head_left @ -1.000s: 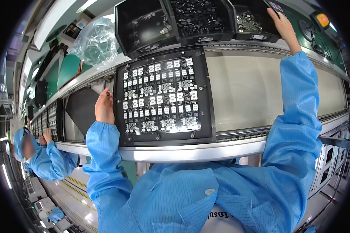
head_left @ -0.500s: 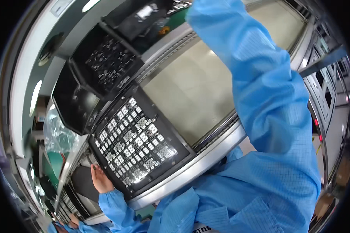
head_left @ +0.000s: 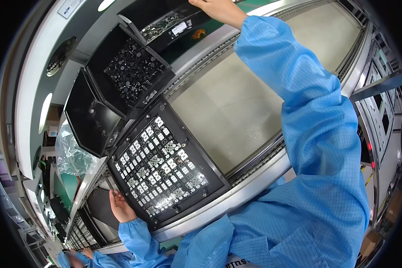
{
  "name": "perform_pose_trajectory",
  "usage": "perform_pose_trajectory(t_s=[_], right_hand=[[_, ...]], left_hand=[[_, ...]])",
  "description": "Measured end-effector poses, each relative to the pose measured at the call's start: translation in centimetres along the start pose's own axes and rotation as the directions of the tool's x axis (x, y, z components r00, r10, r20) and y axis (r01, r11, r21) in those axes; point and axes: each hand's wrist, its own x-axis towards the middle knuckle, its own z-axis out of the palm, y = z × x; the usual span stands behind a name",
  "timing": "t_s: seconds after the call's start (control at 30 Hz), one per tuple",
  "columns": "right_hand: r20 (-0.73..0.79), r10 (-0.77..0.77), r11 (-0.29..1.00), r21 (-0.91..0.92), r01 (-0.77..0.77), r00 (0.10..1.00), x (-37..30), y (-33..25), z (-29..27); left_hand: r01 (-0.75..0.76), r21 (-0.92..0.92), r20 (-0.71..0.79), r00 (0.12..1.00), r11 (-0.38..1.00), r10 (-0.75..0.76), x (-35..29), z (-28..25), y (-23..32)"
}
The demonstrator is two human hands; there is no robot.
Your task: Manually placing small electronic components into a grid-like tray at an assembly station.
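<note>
My left hand [head_left: 122, 208] is palm up beside the near left edge of a black carrier tray [head_left: 210, 172], its fingers curled in. A small dark part [head_left: 115, 193] shows at its fingertips. On the tray lies a panel of small circuit boards [head_left: 158, 167] with rows of white and silver parts. My right hand [head_left: 222, 10] reaches to the top edge of the view, over the front of a black bin [head_left: 158, 27] with small metallic parts. Most of its fingers are cut off or hidden, so its grip cannot be made out.
An open black bin [head_left: 131, 73] of small dark and shiny parts stands behind the tray, with another black bin [head_left: 89, 116] left of it. The tray rests between conveyor rails [head_left: 254, 190]. A clear plastic bag [head_left: 73, 154] lies at left. Another person's hand [head_left: 88, 253] shows at lower left.
My right hand has come into view at the top, where earlier mostly its sleeve showed. The whole scene has shifted slightly right and down. My left hand stays beside the tray.
</note>
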Motion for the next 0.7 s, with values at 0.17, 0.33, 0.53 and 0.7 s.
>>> perform_pose_trajectory(t_s=[0.17,0.33,0.53,0.7], right_hand=[[0.455,0.198,0.612,0.634,-0.472,0.868,-1.7,2.2,-1.4],[0.329,0.169,0.903,0.325,-0.280,0.929,-4.6,4.3,2.0],[0.350,0.015,0.994,-0.108,0.024,0.937,-5.2,1.6,2.9],[0.083,0.284,0.944,-0.197,-0.263,0.955,-3.8,4.9,0.5]], left_hand=[[0.019,-0.061,0.102,0.995,0.998,-0.012,0.4,-2.0,-0.1],[0.001,-0.037,0.072,0.997,0.999,0.001,-0.3,-0.4,-0.1],[-0.009,-0.047,0.008,1.000,0.999,0.009,-0.3,-1.0,-0.4],[-0.025,-0.074,-0.004,1.000,0.997,0.025,-0.5,-1.4,-0.8]])
